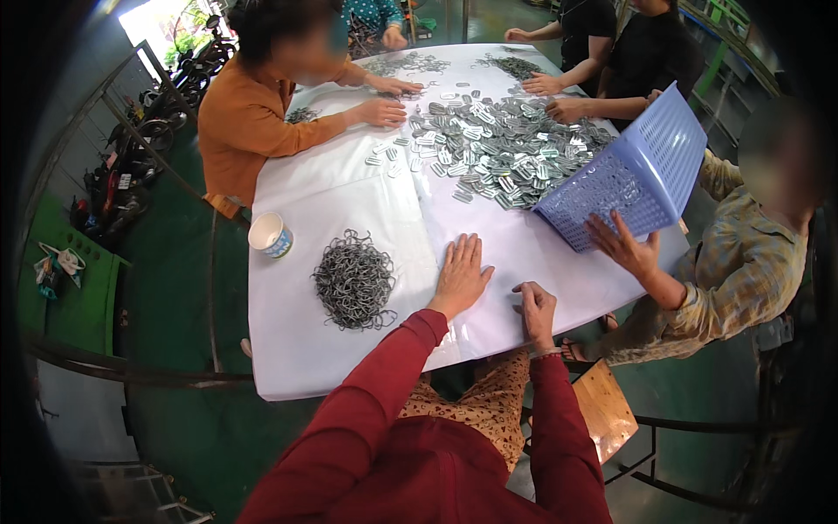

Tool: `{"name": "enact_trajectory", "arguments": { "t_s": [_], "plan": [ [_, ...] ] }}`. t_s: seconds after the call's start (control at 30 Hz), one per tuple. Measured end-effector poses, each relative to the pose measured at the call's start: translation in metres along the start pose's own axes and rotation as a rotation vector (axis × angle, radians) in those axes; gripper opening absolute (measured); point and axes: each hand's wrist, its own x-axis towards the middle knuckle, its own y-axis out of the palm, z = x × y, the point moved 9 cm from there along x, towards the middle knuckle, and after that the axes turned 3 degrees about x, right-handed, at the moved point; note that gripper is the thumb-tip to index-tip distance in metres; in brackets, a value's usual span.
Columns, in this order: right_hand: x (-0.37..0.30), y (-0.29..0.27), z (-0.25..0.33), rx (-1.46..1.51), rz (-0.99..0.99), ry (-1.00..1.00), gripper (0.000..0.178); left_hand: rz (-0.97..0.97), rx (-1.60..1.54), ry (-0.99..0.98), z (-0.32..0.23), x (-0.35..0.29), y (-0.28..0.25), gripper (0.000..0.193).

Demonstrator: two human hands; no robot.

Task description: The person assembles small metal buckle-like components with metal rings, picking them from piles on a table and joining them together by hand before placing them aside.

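Note:
My left hand (464, 272) lies flat on the white-covered table (489, 327), fingers stretched out and holding nothing. To its right, near the table's front edge, my right hand (536, 307) is loosely curled, and I see nothing in it. A heap of small bent grey metal hooks (353, 281) lies left of my left hand. Beyond both hands spreads a large pile of flat slotted metal plates (502, 150). At the right, a person in a checked shirt tilts a blue-purple plastic basket (633, 166) on its side, its rim beside the plates.
A paper cup (271, 234) stands at the table's left edge. A person in an orange top (249, 122) reaches in from the left. Others in dark shirts (646, 57) work at the far right. A wooden stool (601, 409) stands below the table at my right.

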Motion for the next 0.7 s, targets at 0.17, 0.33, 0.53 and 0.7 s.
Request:
{"name": "enact_trajectory", "arguments": {
  "t_s": [0.17,0.33,0.53,0.7],
  "plan": [
    [0.0,0.004,-0.001,0.02,-0.001,0.015,0.028,-0.02,-0.019,0.002,0.003,0.0,-0.004,0.062],
    [0.002,-0.002,-0.005,0.026,0.003,0.061,0.031,-0.019,-0.043,0.005,-0.001,-0.001,-0.009,0.061],
    [0.005,-0.004,-0.004,0.035,0.019,0.0,0.032,-0.059,-0.022,0.027,-0.003,-0.002,-0.015,0.059],
    [0.008,-0.009,0.007,-0.021,-0.011,-0.088,0.033,-0.123,-0.015,0.05,-0.008,0.0,-0.012,0.059]
  ]
}}
